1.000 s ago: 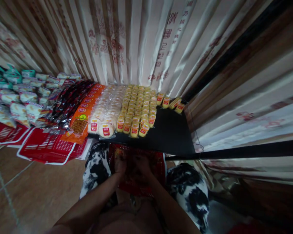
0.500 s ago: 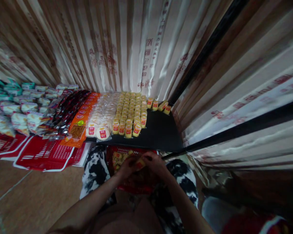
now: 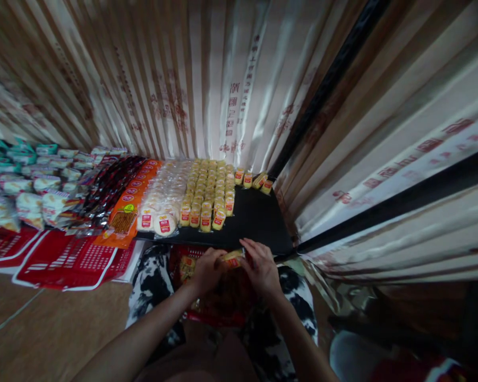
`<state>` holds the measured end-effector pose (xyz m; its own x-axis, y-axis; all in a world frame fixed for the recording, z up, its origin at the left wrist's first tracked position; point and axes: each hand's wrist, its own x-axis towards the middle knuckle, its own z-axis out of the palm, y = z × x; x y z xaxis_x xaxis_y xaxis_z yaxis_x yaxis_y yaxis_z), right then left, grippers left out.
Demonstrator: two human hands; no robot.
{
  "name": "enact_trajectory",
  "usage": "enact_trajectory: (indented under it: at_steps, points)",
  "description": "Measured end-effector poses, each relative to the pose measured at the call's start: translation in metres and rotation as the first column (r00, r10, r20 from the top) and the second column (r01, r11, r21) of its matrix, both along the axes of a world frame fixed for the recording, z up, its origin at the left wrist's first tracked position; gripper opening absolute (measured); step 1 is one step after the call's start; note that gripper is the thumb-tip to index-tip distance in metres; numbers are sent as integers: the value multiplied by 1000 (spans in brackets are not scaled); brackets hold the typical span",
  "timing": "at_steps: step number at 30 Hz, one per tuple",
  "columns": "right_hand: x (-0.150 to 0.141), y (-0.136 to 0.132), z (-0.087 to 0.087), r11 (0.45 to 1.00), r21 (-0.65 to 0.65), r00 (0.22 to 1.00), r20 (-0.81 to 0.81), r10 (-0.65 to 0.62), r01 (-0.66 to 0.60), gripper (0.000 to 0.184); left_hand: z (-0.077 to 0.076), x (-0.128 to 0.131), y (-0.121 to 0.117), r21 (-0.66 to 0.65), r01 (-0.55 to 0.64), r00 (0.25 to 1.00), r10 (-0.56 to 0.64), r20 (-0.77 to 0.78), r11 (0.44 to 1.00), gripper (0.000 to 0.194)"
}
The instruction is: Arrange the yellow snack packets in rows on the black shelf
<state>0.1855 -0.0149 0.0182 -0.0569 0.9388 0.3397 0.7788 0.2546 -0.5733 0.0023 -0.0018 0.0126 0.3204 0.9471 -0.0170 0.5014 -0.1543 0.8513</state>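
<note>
Between my two hands is a small yellow wrapped snack pack with a red label, lying sideways. My left hand grips its left end, fingers closed. My right hand holds the other end between thumb and fingers. Both hands are over a red basket between my knees, where more yellow packs lie, partly hidden by my hands. Ahead, on a black table, matching yellow packs stand in tight rows. A few loose ones sit at the back right.
Left of the yellow rows are round white wrapped crackers, an orange snack bag, dark packets and white-and-green bags. Red baskets stand at the table's front left. A pleated curtain closes off the back and right.
The yellow pack has been raised slightly and turned sideways between my hands. My right hand's fingers have spread further. The whole view has shifted a little.
</note>
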Motion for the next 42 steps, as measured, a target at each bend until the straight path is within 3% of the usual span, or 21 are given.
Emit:
enact_trajectory:
  at_steps: [4,8,10,12,15,19,21,29,36,42]
  points:
    - [-2,-1,8,975,-135,978,84,190,-177,33,26,-3,11,180,265,938,-209,-278,947,27]
    - [-4,1,11,958,-242,984,50,170,-153,34,35,2,23,258,366,886,-249,-392,894,32]
    - [-3,5,10,962,-245,992,-11,124,-122,30,35,7,26,320,302,917,-182,-355,898,37]
    - [-1,11,6,969,-239,991,-125,37,-66,27,35,13,25,396,151,965,-48,-257,906,42]
    - [1,26,-2,956,-292,903,-410,-131,6,34,32,20,20,444,-26,989,87,-117,895,42]
    - [0,57,-12,939,-344,724,-643,-251,20,43,20,29,18,453,30,991,34,-132,891,42]
    - [-2,72,-17,941,-334,711,-650,-269,50,43,13,33,21,443,76,985,3,-174,893,45]
    - [-13,110,-31,932,-325,786,-530,-319,159,38,-1,49,41,340,112,965,-20,-263,934,44]
    - [-20,119,-29,932,-263,844,-413,-342,249,38,-13,50,50,337,71,974,9,-228,939,46]
    - [-27,120,-25,948,-252,826,-481,-295,192,47,-20,50,54,400,77,982,-1,-187,913,54]
